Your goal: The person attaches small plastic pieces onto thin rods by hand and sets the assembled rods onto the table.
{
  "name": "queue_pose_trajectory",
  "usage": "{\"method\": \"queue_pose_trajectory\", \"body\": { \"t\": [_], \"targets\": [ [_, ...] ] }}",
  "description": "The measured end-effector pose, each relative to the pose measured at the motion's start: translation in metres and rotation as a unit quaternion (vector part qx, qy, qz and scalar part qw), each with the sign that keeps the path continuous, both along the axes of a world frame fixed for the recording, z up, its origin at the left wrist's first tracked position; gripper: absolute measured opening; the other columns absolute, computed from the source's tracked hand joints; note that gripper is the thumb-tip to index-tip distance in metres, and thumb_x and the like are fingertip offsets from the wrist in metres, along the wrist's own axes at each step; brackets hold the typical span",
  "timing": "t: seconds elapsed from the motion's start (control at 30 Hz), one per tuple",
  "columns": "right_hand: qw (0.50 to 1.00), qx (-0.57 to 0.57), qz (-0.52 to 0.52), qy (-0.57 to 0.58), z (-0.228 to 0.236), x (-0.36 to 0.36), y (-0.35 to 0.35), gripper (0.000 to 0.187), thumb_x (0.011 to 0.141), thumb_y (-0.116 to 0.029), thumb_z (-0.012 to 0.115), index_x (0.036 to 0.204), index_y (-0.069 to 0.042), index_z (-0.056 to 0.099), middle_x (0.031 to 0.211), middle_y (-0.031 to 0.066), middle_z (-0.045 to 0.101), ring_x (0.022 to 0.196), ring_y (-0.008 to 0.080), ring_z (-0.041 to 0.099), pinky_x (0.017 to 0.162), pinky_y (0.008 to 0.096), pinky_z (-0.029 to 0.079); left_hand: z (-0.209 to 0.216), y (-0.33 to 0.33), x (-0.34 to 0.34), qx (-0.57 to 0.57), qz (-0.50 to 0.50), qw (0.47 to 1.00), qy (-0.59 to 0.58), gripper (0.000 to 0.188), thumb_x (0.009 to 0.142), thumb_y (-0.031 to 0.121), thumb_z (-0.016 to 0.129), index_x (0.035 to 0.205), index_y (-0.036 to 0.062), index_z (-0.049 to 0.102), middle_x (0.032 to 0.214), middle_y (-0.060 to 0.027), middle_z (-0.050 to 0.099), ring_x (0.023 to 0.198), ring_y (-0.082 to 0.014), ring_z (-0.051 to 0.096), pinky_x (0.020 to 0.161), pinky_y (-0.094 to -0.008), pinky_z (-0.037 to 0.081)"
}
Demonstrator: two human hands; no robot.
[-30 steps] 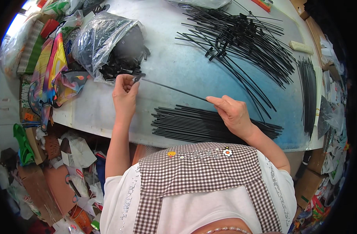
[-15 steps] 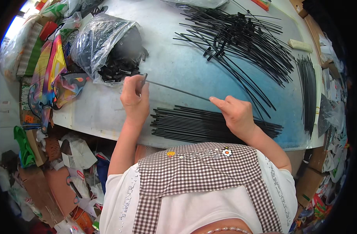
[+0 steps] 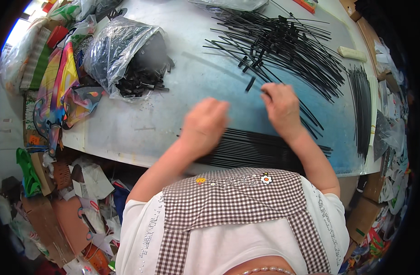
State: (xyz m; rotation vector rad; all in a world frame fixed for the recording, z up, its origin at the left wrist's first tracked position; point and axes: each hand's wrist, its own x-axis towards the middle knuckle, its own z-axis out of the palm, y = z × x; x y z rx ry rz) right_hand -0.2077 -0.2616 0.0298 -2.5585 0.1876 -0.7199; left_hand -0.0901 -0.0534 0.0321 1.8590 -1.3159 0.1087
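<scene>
My right hand (image 3: pixel 283 110) is raised over the table, its fingertips pinched on a thin black rod (image 3: pixel 214 66). The rod is blurred and points toward the far left. Just beyond my fingertips a short black plastic piece (image 3: pixel 250 84) sits across the rod. My left hand (image 3: pixel 205 126) is smeared by motion above the left part of a row of straight black rods (image 3: pixel 255 149); whether its fingers hold anything I cannot tell. Farther off, at the right, lies a loose heap of black rods (image 3: pixel 306 59) with black pieces on them.
At the left an open clear plastic bag (image 3: pixel 123 48) spills short black pieces (image 3: pixel 143 82). A bundle of thin dark rods (image 3: pixel 360 110) and a pale block (image 3: pixel 352 53) lie along the right side. Colourful fabric (image 3: pixel 65 91) hangs over the left edge; boxes and scraps crowd below.
My left hand has come away from the rod's far-left end, moving right and toward me. My right hand has moved slightly right and away, and the rod has swung with it.
</scene>
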Motion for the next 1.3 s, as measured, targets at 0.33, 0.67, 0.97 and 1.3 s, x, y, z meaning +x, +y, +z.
{"method": "queue_pose_trajectory", "body": {
  "t": [0.33, 0.67, 0.97, 1.3],
  "targets": [
    [0.953, 0.01, 0.142, 0.266, 0.004, -0.043, 0.008, 0.018, 0.082, -0.009, 0.074, 0.091, -0.006, 0.058, 0.091, 0.007, 0.061, 0.089, 0.0279, 0.058, 0.08, 0.0392, 0.042, -0.035, 0.072, 0.11, 0.16, 0.253, 0.94, -0.164, 0.02, 0.081, -0.002, 0.065, 0.097, 0.0043, 0.057, 0.096, -0.0136, 0.055, 0.091, -0.0354, 0.058, 0.076, -0.0449, 0.05],
    [0.984, 0.088, 0.104, 0.115, 0.004, -0.038, 0.016, 0.015, 0.085, -0.001, 0.07, 0.098, -0.004, 0.062, 0.08, 0.0113, 0.06, 0.071, 0.029, 0.061, 0.062, 0.0393, 0.048, -0.031, 0.074, 0.092, -0.031, 0.229, 0.902, 0.364, 0.014, 0.09, 0.002, 0.067, 0.102, 0.003, 0.061, 0.085, -0.0007, 0.059, 0.072, -0.0119, 0.055, 0.067, -0.0287, 0.046],
    [0.99, 0.086, 0.107, 0.043, 0.008, -0.012, 0.039, 0.036, 0.086, 0.005, 0.068, 0.118, -0.011, 0.068, 0.072, 0.0089, 0.06, 0.058, 0.0247, 0.059, 0.05, 0.0347, 0.046, -0.003, 0.047, 0.036, -0.086, 0.19, 0.888, 0.409, 0.018, 0.092, 0.002, 0.064, 0.11, 0.0018, 0.063, 0.078, 0.0046, 0.055, 0.07, -0.0046, 0.048, 0.063, -0.0221, 0.039],
    [0.991, -0.087, 0.07, 0.069, 0.019, -0.018, 0.045, 0.032, 0.088, 0.004, 0.065, 0.117, -0.008, 0.069, 0.072, 0.0099, 0.062, 0.057, 0.0265, 0.061, 0.051, 0.036, 0.048, -0.007, 0.035, 0.026, -0.069, 0.215, 0.96, 0.168, 0.026, 0.083, -0.006, 0.065, 0.108, 0.002, 0.063, 0.077, -0.0029, 0.055, 0.061, -0.0115, 0.049, 0.055, -0.0278, 0.041]
  ]
}}
